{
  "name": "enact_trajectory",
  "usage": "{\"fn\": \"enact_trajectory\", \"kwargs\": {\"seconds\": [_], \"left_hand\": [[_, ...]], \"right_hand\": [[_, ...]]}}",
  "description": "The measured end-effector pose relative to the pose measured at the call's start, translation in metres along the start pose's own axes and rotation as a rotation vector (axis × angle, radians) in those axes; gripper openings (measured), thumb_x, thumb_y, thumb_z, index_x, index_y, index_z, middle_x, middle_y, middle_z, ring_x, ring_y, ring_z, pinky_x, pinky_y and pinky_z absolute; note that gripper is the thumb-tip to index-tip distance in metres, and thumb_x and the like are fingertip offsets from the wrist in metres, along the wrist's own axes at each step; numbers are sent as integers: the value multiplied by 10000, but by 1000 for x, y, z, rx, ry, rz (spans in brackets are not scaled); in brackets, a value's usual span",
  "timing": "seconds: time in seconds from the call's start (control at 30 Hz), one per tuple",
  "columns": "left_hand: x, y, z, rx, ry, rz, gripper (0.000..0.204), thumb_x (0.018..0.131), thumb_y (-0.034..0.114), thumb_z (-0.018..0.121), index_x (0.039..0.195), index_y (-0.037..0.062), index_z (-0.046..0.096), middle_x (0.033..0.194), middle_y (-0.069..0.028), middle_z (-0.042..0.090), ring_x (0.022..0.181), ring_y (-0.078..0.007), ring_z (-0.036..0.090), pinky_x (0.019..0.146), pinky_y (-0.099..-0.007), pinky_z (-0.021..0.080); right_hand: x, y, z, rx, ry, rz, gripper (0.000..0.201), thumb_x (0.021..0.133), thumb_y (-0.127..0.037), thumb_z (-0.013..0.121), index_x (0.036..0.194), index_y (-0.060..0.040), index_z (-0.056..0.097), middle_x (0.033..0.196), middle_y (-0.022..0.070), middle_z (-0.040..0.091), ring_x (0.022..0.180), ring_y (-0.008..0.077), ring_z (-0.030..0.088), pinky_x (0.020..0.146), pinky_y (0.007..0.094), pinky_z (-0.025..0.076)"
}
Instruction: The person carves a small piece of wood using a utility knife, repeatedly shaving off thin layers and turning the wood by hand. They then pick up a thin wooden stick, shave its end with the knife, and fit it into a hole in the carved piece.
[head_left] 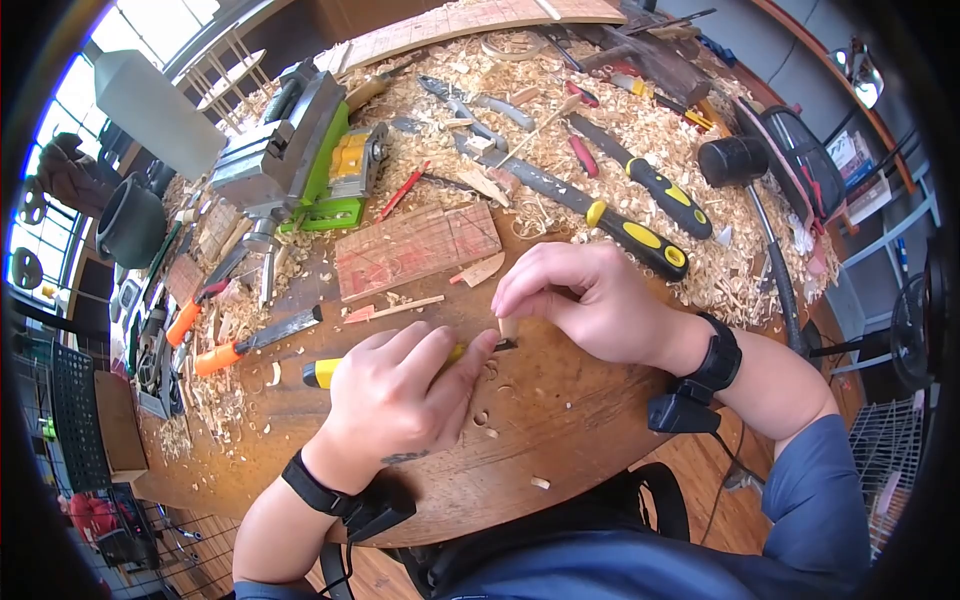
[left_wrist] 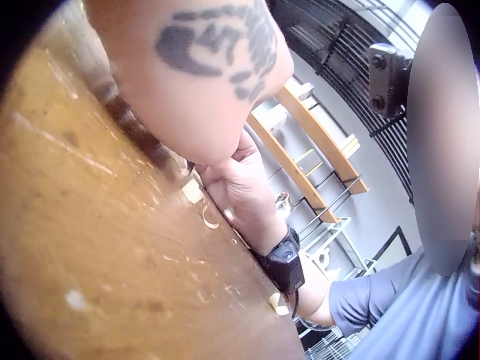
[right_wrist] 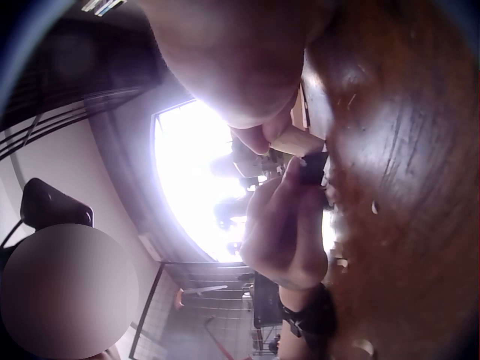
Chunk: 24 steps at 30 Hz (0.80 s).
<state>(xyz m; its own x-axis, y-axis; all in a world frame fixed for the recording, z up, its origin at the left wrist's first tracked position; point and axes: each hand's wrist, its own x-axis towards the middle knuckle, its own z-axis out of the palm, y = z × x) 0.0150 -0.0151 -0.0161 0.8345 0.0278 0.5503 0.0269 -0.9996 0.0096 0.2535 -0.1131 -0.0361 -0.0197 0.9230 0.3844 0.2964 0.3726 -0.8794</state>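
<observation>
In the head view my left hand (head_left: pixel 395 390) grips a yellow-and-black utility knife (head_left: pixel 322 373) low over the wooden table. Its dark front end (head_left: pixel 507 344) sticks out past the thumb. My right hand (head_left: pixel 590 300) pinches a small pale wood piece (head_left: pixel 508 326) between thumb and fingertips, upright against that dark end. In the right wrist view the wood piece (right_wrist: pixel 298 141) meets the dark end held by the left hand (right_wrist: pixel 281 232). The left wrist view shows mostly my left forearm, with the right hand (left_wrist: pixel 244 187) beyond; the knife is largely hidden there.
A flat reddish board (head_left: pixel 415 250) and thin wood strips (head_left: pixel 395 309) lie just beyond the hands. Orange-handled chisels (head_left: pixel 225 357) are at left, below a green vise (head_left: pixel 325 180). Among deep shavings lie a yellow-and-black handled file (head_left: pixel 640 240) and a black mallet (head_left: pixel 733 162).
</observation>
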Motion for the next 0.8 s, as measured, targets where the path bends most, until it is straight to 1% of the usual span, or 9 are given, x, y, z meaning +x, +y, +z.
{"fn": "enact_trajectory", "kwargs": {"seconds": [0.13,0.2,0.33,0.47,0.53,0.57,0.63,0.77,0.8], "left_hand": [[0,1,-3,1,-27,-8,381,756,62,799,1134,68,847,785,-11,537,600,-157,551,492,-324,446],[1,-1,-4,11,88,-29,439,726,71,792,1162,63,845,830,-34,588,626,-167,584,518,-321,474],[0,-6,-3,59,117,-17,539,687,90,780,1222,57,833,904,-67,652,665,-187,627,550,-323,506],[-2,-5,3,21,125,-30,508,713,90,787,1218,64,833,865,-46,620,646,-178,607,531,-322,489],[-2,-1,0,-16,32,-39,449,746,89,796,1193,74,838,816,-24,569,619,-167,576,508,-322,465],[-2,0,-3,-16,33,-39,449,746,89,796,1193,74,838,816,-24,569,619,-167,576,508,-322,465],[0,3,-9,-20,-106,-42,460,699,64,803,1158,60,842,884,-77,673,686,-225,676,559,-341,537],[0,3,-8,0,-118,-46,449,699,78,800,1146,64,846,879,-76,670,685,-224,673,560,-341,533],[1,2,-5,-7,-17,-44,427,720,77,792,1143,74,848,848,-53,632,656,-195,638,537,-327,505]], "right_hand": [[0,0,-1,41,6,62,143,950,66,740,1018,-38,811,1039,83,821,978,193,770,881,327,598],[0,-1,-2,40,4,63,142,950,68,740,1015,-37,810,1040,83,821,981,193,770,883,326,598],[0,0,-3,34,-28,49,176,964,107,717,1026,-32,804,1067,84,801,1013,187,751,892,314,593],[0,0,-4,50,-42,46,189,960,120,707,1022,-30,804,1071,86,801,1014,184,750,893,314,593],[0,0,-3,51,-45,36,195,958,125,703,1019,-31,804,1070,85,801,1012,184,750,891,314,594],[0,0,-3,54,-49,25,201,957,130,699,1016,-31,803,1070,83,802,1010,184,749,889,314,594],[0,0,-3,54,-42,38,204,957,131,696,1015,-32,803,1070,82,802,1008,184,750,887,314,594],[0,-1,-4,27,-40,39,206,957,132,695,1015,-34,804,1070,80,804,1003,185,752,885,314,595],[1,-1,-4,28,-40,39,206,957,132,695,1015,-34,804,1070,80,804,1003,185,752,885,314,595]]}}
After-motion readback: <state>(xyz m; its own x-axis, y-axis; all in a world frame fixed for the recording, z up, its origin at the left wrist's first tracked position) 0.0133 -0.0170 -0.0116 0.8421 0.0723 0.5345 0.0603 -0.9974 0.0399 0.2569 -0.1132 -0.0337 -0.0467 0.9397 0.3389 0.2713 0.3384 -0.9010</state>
